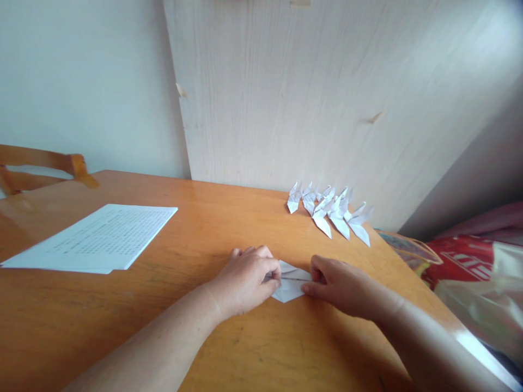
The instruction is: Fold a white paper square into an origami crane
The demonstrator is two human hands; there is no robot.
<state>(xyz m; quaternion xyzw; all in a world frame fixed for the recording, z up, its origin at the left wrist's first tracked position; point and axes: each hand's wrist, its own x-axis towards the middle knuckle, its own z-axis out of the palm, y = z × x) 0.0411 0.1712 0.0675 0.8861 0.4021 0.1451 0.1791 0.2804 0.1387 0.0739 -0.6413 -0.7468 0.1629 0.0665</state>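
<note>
Nearest the camera, the lower part of the view is crossed by the left forearm (pixel 159 337) and the right forearm (pixel 425 337), both angled inward over the wooden table (pixel 204 234). Between the two hands, a folded piece of white paper (pixel 289 291) is held low at the tabletop. Its left end is pinched by the left hand (pixel 247 280), fingers bent; its right end is grasped by the right hand (pixel 337 283), with the thumb laid on top and the other fingers curled in. The paper is presumably held from both ends so that its folds do not spring open, with the tabletop used as firm backing. Beyond the right hand, several folded paper figures (pixel 338 211) are grouped near the table's far right edge, probably so that elbow room is left and their raised points are not crushed. At the left, printed sheets (pixel 106 237) are stacked flat, seemingly set clear of both arms.
</note>
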